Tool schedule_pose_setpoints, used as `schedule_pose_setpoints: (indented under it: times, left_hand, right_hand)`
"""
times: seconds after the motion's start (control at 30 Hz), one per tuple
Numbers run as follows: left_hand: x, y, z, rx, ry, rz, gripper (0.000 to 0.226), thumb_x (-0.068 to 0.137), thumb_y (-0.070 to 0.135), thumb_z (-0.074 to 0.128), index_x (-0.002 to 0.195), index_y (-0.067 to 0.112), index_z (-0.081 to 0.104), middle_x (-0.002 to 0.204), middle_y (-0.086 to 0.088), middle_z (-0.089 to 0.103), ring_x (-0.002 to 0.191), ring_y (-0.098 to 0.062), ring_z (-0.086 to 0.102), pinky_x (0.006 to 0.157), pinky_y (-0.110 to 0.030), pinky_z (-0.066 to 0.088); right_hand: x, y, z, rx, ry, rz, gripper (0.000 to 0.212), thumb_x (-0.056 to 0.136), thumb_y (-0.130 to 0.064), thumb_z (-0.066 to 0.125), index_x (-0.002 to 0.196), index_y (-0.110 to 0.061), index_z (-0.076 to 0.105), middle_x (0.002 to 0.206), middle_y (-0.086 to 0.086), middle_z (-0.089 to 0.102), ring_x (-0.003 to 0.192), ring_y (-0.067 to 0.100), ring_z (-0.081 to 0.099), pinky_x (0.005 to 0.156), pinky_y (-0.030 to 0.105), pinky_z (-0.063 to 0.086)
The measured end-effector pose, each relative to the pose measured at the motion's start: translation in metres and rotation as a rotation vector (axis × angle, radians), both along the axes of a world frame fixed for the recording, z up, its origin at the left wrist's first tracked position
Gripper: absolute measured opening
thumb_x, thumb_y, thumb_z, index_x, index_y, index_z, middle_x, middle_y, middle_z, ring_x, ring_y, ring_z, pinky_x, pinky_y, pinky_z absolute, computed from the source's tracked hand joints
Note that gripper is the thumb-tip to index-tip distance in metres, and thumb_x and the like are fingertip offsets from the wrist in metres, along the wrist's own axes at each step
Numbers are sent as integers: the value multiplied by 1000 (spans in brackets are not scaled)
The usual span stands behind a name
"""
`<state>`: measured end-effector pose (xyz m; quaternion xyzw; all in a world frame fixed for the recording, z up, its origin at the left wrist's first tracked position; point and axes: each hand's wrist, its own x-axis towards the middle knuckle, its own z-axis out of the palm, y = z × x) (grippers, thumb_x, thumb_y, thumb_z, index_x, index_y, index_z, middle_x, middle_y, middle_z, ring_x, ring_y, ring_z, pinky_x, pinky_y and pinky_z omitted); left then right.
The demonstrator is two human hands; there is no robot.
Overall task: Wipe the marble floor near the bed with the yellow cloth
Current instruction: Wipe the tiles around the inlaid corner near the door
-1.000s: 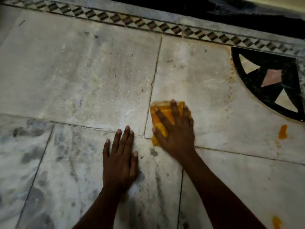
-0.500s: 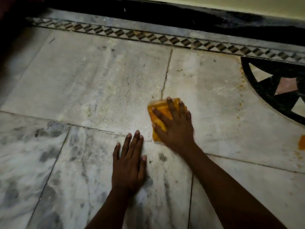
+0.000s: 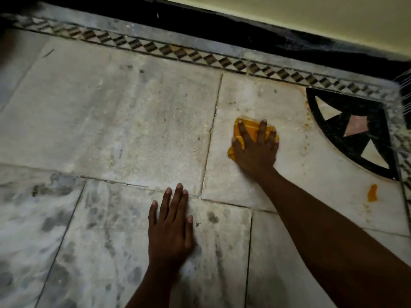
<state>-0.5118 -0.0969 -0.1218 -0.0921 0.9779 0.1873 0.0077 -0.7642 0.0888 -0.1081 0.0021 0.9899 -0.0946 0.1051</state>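
Note:
The yellow cloth (image 3: pixel 250 126) lies bunched on a pale marble floor (image 3: pixel 111 121) slab right of centre. My right hand (image 3: pixel 255 150) presses flat on top of it with fingers spread, covering most of the cloth. My left hand (image 3: pixel 170 227) rests palm down on the floor nearer to me, fingers straight and together, holding nothing. It lies just below a seam between slabs.
A black inlaid corner motif (image 3: pixel 355 132) with pale and pink triangles lies to the right of the cloth. An orange stain (image 3: pixel 371 192) marks the floor below it. A diamond-patterned border strip (image 3: pixel 178 52) and a black skirting (image 3: pixel 222 25) run along the far wall.
My right hand has slid the cloth to the right and away from me, off the vertical seam and toward the black motif. My left hand stays planted.

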Motion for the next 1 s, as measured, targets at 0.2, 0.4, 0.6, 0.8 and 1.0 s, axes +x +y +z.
schedule_pose_setpoints:
  times: [0.2,0.4,0.6,0.8,1.0]
  left_hand:
    - [-2,-1,1,-3,-11,21,67,100,37,39,166,23,30,176,7,18,164,-17,16,128,-54,24]
    - [-6,0,7,-15,55,18,67,94,37,44,159,20,45,169,-1,40,154,-27,40,119,-53,35]
    - [-166,-11,30,50,330,46,71,86,19,56,155,5,48,151,-16,58,133,-34,56,111,-47,47]
    - [-215,-14,-10,-88,66,65,65,105,38,26,168,22,21,177,2,16,164,-23,14,130,-55,18]
    - [-223,-13,-24,-76,116,109,64,104,37,35,166,27,28,176,8,18,164,-17,13,130,-50,15]
  right_hand:
    - [71,39,-8,-12,54,621,62,100,-72,33,159,-61,18,177,3,-6,163,36,-4,126,63,14]
    - [29,23,-9,-12,113,313,64,94,-77,29,157,-63,22,178,1,-1,163,34,3,125,64,12]
    - [-32,-34,-25,-83,196,228,62,97,-69,32,157,-57,28,177,6,8,161,42,7,127,65,10]
    - [31,72,-28,-8,311,489,60,97,-67,37,156,-59,29,176,1,15,162,31,19,124,62,15]
    - [-102,5,-30,-9,267,-121,68,93,-71,25,158,-52,32,176,11,13,159,47,14,126,66,11]
